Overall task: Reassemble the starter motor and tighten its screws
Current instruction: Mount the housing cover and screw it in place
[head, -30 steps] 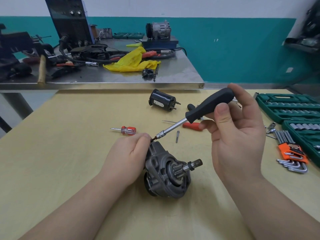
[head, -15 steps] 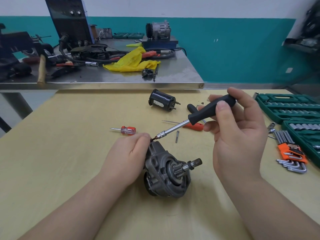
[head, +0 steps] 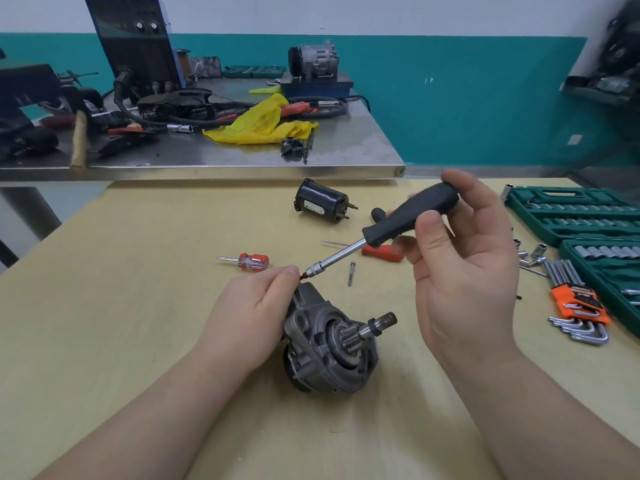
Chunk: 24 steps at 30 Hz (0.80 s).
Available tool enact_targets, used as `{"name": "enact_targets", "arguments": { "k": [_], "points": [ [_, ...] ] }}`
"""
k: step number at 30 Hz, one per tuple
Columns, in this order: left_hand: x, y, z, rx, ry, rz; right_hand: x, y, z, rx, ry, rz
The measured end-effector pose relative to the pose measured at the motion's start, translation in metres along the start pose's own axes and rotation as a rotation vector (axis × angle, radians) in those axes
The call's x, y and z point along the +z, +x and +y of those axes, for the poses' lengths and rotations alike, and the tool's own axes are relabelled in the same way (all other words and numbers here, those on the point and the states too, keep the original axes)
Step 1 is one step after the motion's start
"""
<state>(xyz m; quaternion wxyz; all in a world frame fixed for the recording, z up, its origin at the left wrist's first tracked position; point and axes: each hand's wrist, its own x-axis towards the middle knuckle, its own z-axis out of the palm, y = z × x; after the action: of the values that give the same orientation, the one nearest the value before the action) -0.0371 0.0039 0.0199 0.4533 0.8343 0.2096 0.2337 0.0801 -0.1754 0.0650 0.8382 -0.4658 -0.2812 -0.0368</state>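
The grey starter motor housing [head: 329, 351] lies on the yellow table [head: 138, 271], its shaft pointing right and up. My left hand [head: 252, 306] grips the housing's upper left side, fingertips by the screw spot. My right hand [head: 460, 258] holds the black handle of a screwdriver [head: 408, 216]. Its steel shaft slants down-left, and the tip meets the housing's top edge next to my left fingertips. A black solenoid cylinder [head: 320, 205] lies further back. A loose long screw [head: 351, 273] rests on the table right of the tip.
A small red-handled screwdriver [head: 251, 261] lies left of the tip, a red-handled tool [head: 381, 252] under my right hand. Green socket cases [head: 575, 216], loose sockets and an orange hex key set [head: 578, 306] sit at right. A cluttered steel bench [head: 242, 154] stands behind.
My right fingers have shifted round the screwdriver handle, turning it in place. The tip stays on the housing and my left hand has not moved.
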Motion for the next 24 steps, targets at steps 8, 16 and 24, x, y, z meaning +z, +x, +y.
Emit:
{"name": "enact_targets", "arguments": {
  "k": [8, 16, 24],
  "points": [
    [-0.0004, -0.001, 0.004, 0.018, 0.02, -0.011, 0.0017, -0.0013, 0.0009, -0.035, -0.064, 0.066],
    [-0.0016, -0.0001, -0.0008, -0.07, -0.079, -0.019, 0.0026, -0.0054, 0.0008, -0.077, -0.052, -0.032],
    [-0.0007, -0.0032, 0.0019, -0.02, -0.054, -0.049, 0.0022, -0.0006, 0.0017, -0.064, -0.103, 0.091]
  ]
}}
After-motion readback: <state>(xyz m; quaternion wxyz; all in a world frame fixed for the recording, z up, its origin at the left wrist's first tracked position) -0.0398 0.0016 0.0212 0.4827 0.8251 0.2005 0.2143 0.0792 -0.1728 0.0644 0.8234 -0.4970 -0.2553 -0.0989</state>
